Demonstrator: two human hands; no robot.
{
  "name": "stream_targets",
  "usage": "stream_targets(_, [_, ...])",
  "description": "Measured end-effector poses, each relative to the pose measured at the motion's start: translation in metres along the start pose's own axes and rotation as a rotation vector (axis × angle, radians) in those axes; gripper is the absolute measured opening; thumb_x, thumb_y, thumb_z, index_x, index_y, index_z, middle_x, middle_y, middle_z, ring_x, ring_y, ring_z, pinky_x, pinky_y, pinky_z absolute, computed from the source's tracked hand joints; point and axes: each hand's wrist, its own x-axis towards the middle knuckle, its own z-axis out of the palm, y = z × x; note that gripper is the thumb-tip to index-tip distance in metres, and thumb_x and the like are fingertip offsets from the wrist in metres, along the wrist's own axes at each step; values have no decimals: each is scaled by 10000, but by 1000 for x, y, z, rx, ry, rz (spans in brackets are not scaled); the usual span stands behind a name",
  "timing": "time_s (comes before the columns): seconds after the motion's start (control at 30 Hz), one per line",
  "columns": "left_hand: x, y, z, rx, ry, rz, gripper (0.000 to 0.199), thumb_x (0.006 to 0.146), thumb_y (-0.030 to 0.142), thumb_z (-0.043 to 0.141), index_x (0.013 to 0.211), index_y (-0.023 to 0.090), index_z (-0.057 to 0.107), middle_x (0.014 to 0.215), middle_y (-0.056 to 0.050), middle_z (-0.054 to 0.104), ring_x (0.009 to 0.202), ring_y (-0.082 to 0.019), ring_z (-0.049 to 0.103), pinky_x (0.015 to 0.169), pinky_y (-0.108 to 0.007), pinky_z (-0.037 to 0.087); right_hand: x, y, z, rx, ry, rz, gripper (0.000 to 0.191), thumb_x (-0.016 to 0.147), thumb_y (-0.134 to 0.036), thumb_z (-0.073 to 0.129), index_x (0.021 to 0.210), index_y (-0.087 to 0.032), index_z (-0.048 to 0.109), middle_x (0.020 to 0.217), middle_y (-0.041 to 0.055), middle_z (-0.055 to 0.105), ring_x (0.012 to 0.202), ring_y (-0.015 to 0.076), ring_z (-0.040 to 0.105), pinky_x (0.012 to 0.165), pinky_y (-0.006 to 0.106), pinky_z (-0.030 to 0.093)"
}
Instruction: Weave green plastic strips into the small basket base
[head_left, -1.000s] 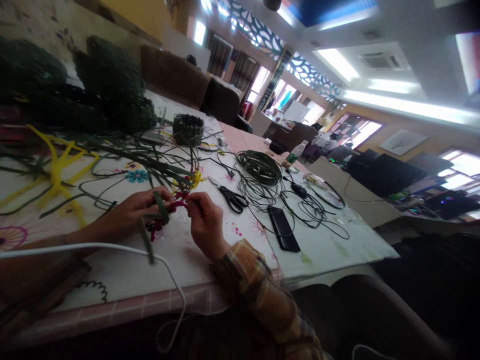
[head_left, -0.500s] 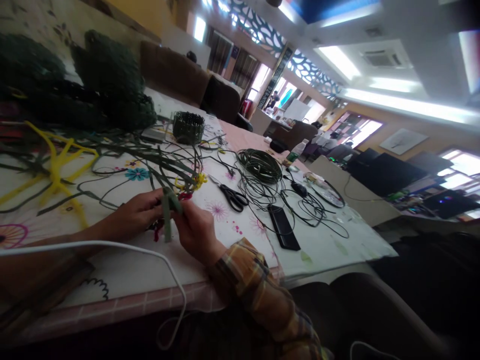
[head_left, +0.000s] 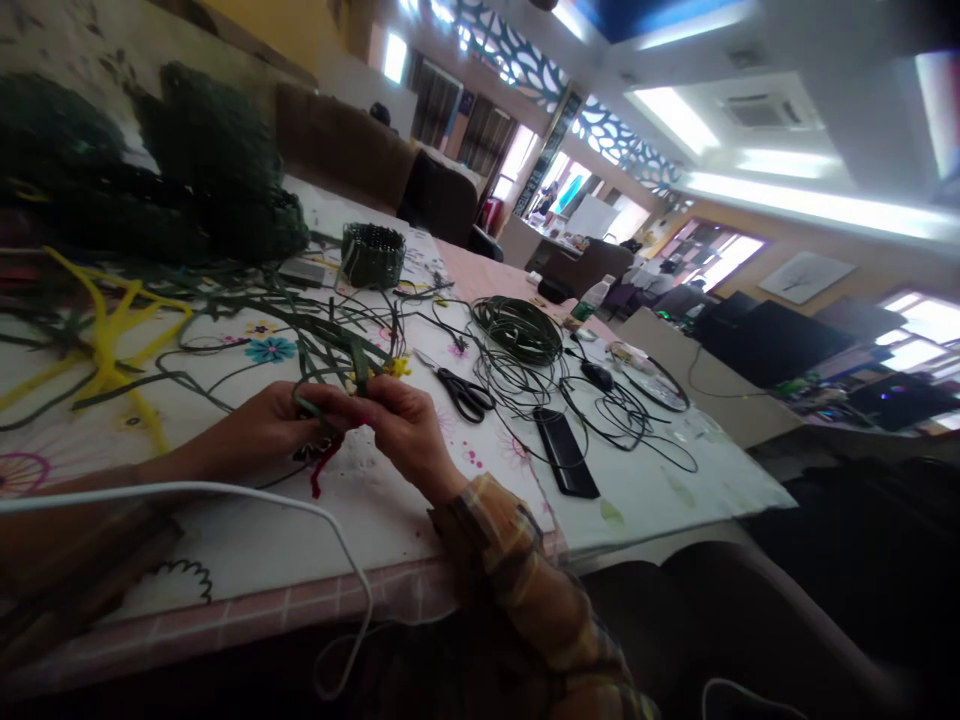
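Note:
My left hand (head_left: 281,425) and my right hand (head_left: 405,425) meet above the near part of the table. Both are closed with fingertips pinched on dark green flat strips (head_left: 356,358), which bend in a loop over the fingers. The strips fan out behind the hands across the tabletop. A yellow twisted piece (head_left: 397,368) shows just beyond my right hand, and a red piece (head_left: 322,470) dangles below my fingers. What lies between the fingertips is partly hidden. Black-handled scissors (head_left: 452,380) rest to the right of my right hand.
A dark green woven basket (head_left: 373,262) stands farther back. Yellow strips (head_left: 112,345) lie at left before a dark green heap (head_left: 217,160). Right of the scissors are a coil of green cord (head_left: 517,330) and a black oblong object (head_left: 566,455). A white cable (head_left: 225,487) crosses in front.
The green strip end that hung down in front of my fingers now bends up and back over them. My right hand has shifted slightly up and to the right.

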Motion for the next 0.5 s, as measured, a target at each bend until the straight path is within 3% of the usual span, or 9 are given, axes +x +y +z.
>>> stream_targets(0.13, [2,2,1,-62,36,-14,257,767,376,810,849,142,740,631,24,643,568,-105,522,542,-190,442,-3,-1,1,-41,-6,-55,249,955,-474,703,954,-233,639,823,-23,602,773,131,567,720,258,506])
stream_targets(0.2, [2,4,1,-120,80,-28,274,740,325,836,924,165,711,642,46,646,539,-94,519,514,-178,438,-6,-1,2,3,-36,-43,259,992,-493,648,1081,-253,609,866,-21,617,730,122,573,652,246,509])
stream_targets(0.33, [0,4,2,-254,36,-69,290,718,255,827,973,178,713,798,-23,760,670,-173,695,573,-230,559,-9,0,4,229,-85,-15,298,993,-528,622,1039,-273,476,846,-45,548,624,105,535,544,236,495])
stream_targets(0.5, [-4,-1,-5,-252,45,-5,263,789,350,854,970,180,768,796,-47,764,638,-171,681,552,-238,559,-9,1,4,284,-147,-34,341,920,-482,682,955,-266,420,809,-47,530,700,140,603,685,307,556])
